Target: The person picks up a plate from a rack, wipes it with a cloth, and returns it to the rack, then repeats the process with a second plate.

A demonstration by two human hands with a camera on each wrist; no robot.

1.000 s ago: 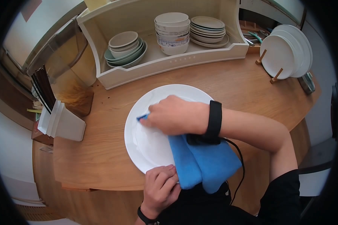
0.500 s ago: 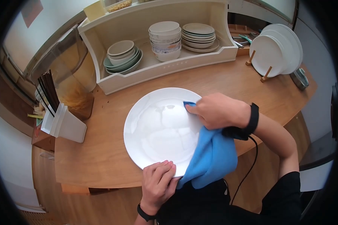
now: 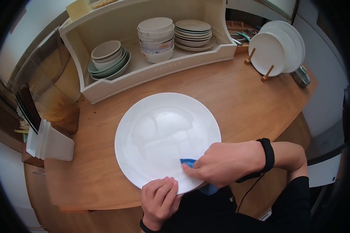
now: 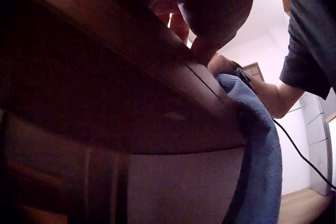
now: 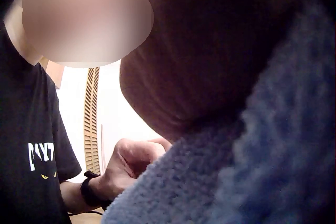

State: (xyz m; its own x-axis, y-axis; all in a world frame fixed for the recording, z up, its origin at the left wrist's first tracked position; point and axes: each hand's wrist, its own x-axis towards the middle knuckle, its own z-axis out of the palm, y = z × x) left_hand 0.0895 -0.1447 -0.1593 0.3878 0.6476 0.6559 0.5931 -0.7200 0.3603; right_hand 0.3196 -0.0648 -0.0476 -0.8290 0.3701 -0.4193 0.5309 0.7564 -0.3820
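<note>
A large white plate point(image 3: 149, 141) lies near the front edge of the wooden table point(image 3: 93, 167). My left hand point(image 3: 159, 200) grips its near rim, with the fingers laid over the top. In my right hand point(image 3: 231, 163) is a blue cloth point(image 3: 187, 161), bunched under the fingers and pressed on the plate's near right side. A corner of it pokes out past the fingertips. The left wrist view shows the rest of the cloth point(image 4: 262, 150) hanging below the table edge, while in the right wrist view the fuzzy cloth point(image 5: 178, 182) fills the lower right.
Behind the plate, a cream rack point(image 3: 163, 72) holds stacked bowls point(image 3: 156, 39) and plates point(image 3: 192, 35). White plates point(image 3: 266, 54) stand in a wooden holder at the back right. A white container point(image 3: 58, 143) with chopsticks point(image 3: 27, 106) is at left. A black cable point(image 3: 251, 190) hangs near the right wrist.
My right hand has moved the cloth from the plate's left side to its upper right, then down to the near right. The left hand stays at the near rim.
</note>
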